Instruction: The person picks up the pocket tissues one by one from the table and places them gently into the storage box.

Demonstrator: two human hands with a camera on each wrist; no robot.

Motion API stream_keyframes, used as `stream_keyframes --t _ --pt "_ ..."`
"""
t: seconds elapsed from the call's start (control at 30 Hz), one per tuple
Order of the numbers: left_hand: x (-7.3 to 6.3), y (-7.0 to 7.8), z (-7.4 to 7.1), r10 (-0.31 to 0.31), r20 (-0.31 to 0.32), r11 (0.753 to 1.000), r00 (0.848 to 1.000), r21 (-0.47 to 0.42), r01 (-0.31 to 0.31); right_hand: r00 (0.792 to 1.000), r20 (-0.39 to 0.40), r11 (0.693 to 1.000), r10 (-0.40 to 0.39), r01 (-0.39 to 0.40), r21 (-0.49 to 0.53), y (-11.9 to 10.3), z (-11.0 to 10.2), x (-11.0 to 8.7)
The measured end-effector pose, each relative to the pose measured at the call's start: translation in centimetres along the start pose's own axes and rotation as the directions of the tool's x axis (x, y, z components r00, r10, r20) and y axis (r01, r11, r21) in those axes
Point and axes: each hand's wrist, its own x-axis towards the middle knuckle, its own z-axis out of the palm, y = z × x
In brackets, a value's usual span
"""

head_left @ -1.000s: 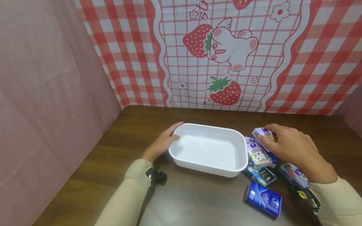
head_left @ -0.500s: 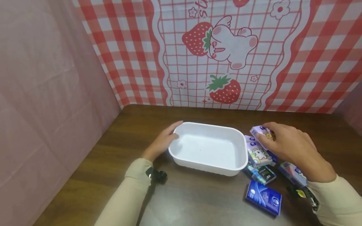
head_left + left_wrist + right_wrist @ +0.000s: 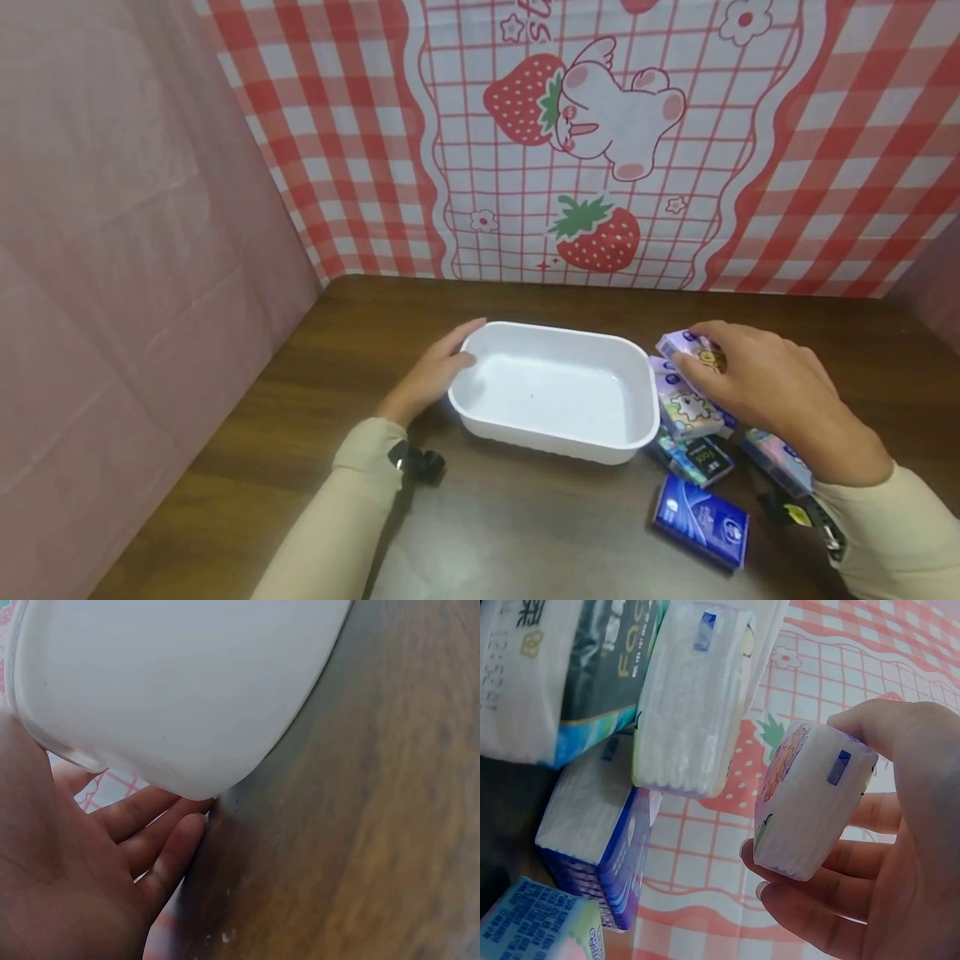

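Note:
A white plastic tub (image 3: pixel 551 443) stands on the table with nothing inside. My left hand (image 3: pixel 426 379) grips its left end, thumb over the rim and the other fingers along the outside wall (image 3: pixel 187 690). To the tub's right, my right hand (image 3: pixel 780 392) pinches a small purple tissue pack (image 3: pixel 681 343) between thumb and fingers. In the right wrist view this tissue pack (image 3: pixel 810 802) is held apart from the others. Just below it lies a purple tissue pack with a white cartoon animal (image 3: pixel 688 407), beside the tub's right wall.
More tissue packs lie nearby: a dark green one (image 3: pixel 697 458), a blue one (image 3: pixel 701 523) closer to me, and a multicoloured one (image 3: pixel 780 461) partly under my right wrist. A red checked cloth (image 3: pixel 352 150) hangs behind the wooden table (image 3: pixel 360 333), and a pink cloth (image 3: pixel 135 292) hangs at left.
My right hand has shifted slightly left with the purple tissue pack, towards the tub. The left hand keeps its grip on the tub, which stays in place.

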Motion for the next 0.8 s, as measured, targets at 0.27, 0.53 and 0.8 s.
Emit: stream_keyframes --t 0.27,0.53,0.8 --pt "0.0 0.0 0.0 -0.010 -0.005 1.000 1.000 0.005 0.010 1.000 -0.017 1.000 -0.009 0.009 -0.005 -0.6 -0.1 0.0" --pt "0.2 -0.2 0.1 0.000 -0.012 1.000 1.000 0.014 0.000 0.999 -0.030 1.000 -0.017 0.017 -0.008 -1.1 -0.1 0.1" --pt "0.1 -0.1 0.1 -0.006 -0.015 1.000 1.000 0.002 0.006 0.999 -0.033 0.999 -0.032 0.032 -0.006 -1.4 0.0 0.1"
